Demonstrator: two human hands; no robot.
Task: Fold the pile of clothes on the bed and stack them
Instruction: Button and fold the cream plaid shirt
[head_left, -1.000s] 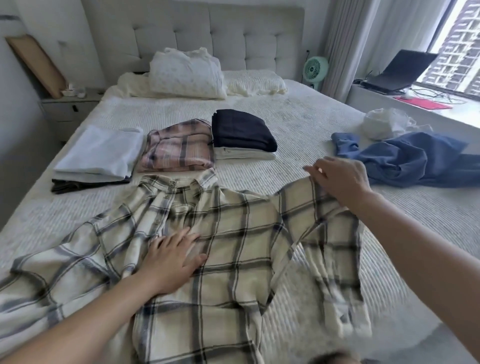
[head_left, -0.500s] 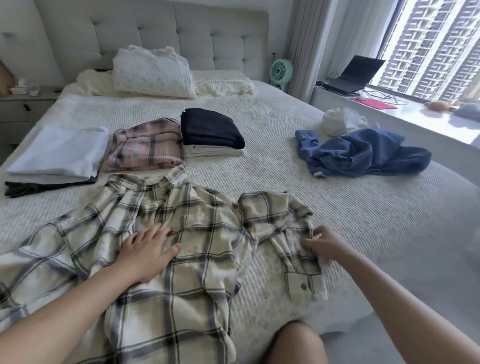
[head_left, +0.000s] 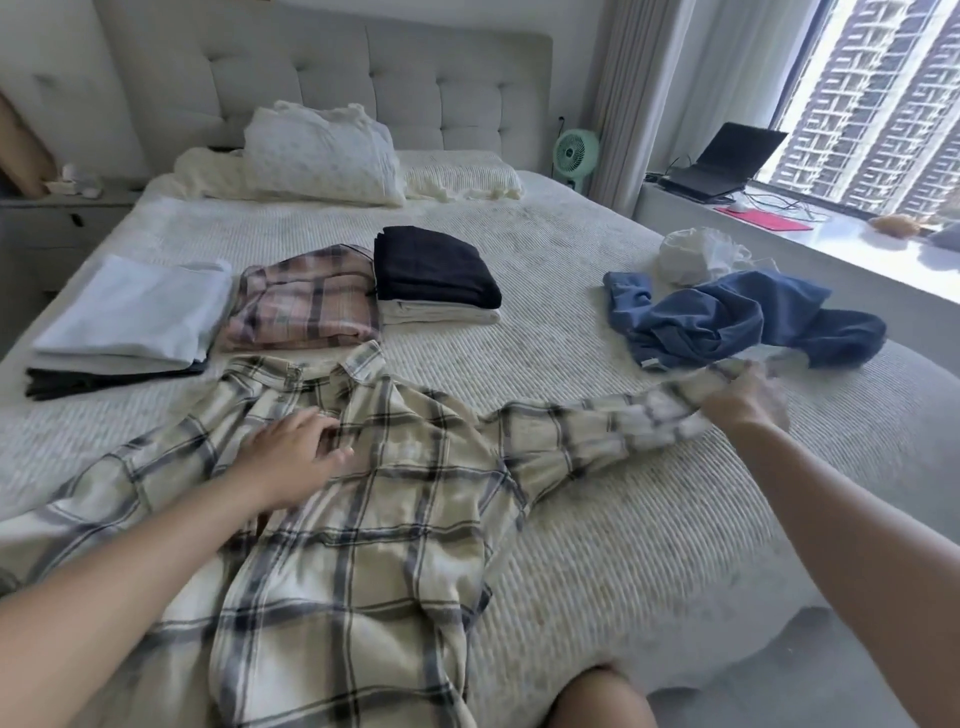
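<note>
On the near half of the cream ribbed bedspread (head_left: 597, 545) lies the cream-and-grey plaid flannel shirt (head_left: 363, 519), collar toward the headboard, front face up. Half a second ago its right-hand sleeve was bunched and folded back beside the body; now that sleeve is drawn out straight to the side, lifted a little off the bedspread at the cuff end. The right hand (head_left: 743, 402) has moved out with it and grips the cuff, though blur hides just how the fingers close. The left hand (head_left: 291, 457) stays where it was, flat on the chest of the shirt with fingers straight and spread, pressing the cloth down. The other sleeve trails off toward the near left edge.

Beyond the shirt's collar sit three folded stacks in a row: a white folded cloth on dark garments (head_left: 130, 317), a folded pink plaid garment (head_left: 306, 306) just beside it, and a black folded garment on a white one (head_left: 436, 275). Off to the right of the shirt, past the stretched cuff, lies a crumpled blue garment (head_left: 737, 322) with a bunched white cloth (head_left: 696, 254) touching its far side.
</note>
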